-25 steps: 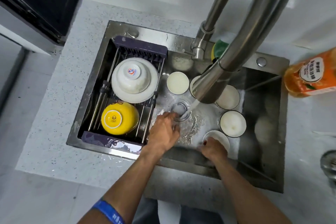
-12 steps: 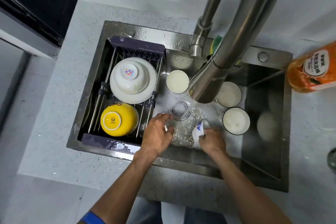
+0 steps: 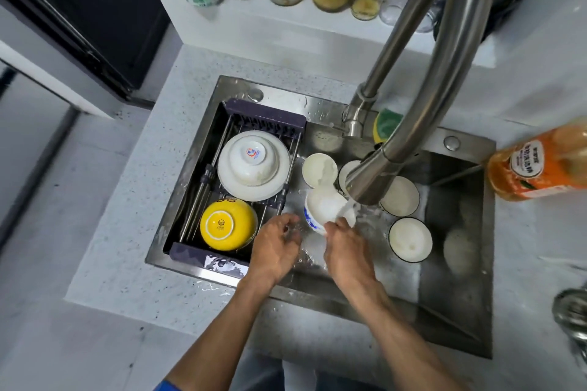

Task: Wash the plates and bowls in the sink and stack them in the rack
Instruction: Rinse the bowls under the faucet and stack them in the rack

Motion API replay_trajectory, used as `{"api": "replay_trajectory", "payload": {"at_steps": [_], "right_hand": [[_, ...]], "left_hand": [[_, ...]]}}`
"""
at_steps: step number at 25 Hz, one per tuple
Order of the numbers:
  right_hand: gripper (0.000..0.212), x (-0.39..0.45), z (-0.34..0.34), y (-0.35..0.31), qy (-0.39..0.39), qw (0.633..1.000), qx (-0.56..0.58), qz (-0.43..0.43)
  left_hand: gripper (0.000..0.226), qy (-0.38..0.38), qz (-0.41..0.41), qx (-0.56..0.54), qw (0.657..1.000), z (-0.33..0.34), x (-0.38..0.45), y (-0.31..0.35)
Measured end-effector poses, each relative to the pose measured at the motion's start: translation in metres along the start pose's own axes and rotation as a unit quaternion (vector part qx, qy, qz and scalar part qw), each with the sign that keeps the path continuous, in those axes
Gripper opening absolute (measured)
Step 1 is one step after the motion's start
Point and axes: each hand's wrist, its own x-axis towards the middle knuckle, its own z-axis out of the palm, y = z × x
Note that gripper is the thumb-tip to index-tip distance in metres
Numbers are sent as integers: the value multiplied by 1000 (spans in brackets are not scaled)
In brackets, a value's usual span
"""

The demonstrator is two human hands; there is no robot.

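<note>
So the rack already had a white bowl on a plate plus a yellow bowl, all upside down. Right hand gripped a blue-patterned bowl under the faucet, left hand loose and empty beside it. I'd guess under halfway, with at least four soapy dishes left in the sink.

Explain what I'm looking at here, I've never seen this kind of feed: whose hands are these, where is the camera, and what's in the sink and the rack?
There is no machine: a person is washing up with bare hands, and the single camera sits on their head, looking down. The right hand holds a white bowl with blue pattern tilted under the running faucet. The left hand is open beside it, touching nothing clearly. On the left of the sink, the rack holds a white bowl upside down on a white plate, with a yellow bowl upside down in front. Several small white bowls wait in the basin, among them a dark-rimmed bowl. An orange bottle stands at the right.
</note>
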Motion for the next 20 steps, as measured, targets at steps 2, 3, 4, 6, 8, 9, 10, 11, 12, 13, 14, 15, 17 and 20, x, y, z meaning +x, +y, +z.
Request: {"api": "replay_trajectory", "payload": {"at_steps": [2, 3, 4, 6, 8, 9, 10, 11, 12, 13, 14, 15, 17, 20], "right_hand": [[34, -4, -4, -3, -13, 1000, -9, -4], [35, -4, -8, -3, -16, 1000, -6, -3], [34, -4, -10, -1, -12, 1000, -2, 1], [32, -7, -16, 5, 14, 1000, -7, 9], [25, -11, -22, 6, 48, 999, 2, 1], [21, -11, -24, 3, 62, 998, 32, 0], [17, -8, -23, 2, 70, 994, 83, 15], [13, -5, -22, -1, 68, 986, 144, 50], [9, -2, -21, -1, 59, 966, 227, 105], [8, 0, -23, -1, 45, 920, 347, 175], [9, 1, -28, -1, 31, 840, 479, 252], [11, 1, -32, 2, 10, 740, 589, 323], [6, -4, -40, 5, -36, 584, 705, 400], [6, -12, -37, 9, -48, 481, 767, 421]], "left_hand": [[18, 2, -3, -31, 1000, 1, -2, 3], [14, 4, -7, -55, 998, 1, -2, 6], [11, 3, -16, -75, 997, 0, -3, 7], [4, -2, -30, -103, 994, 0, -4, 8], [8, -3, -38, -118, 992, 1, -3, 8], [12, -3, -41, -120, 992, 3, -3, 9], [15, -5, -45, -125, 991, 6, -4, 10], [17, -6, -49, -132, 990, 7, -4, 13], [19, -8, -51, -141, 989, 7, -5, 16], [20, -7, -49, -147, 988, 7, -5, 18], [21, -8, -47, -154, 987, 7, -4, 21], [22, -13, -47, -163, 985, 8, -4, 23], [26, -23, -50, -180, 982, 12, -3, 24], [32, -34, -43, -175, 983, 21, -2, 26]]}}
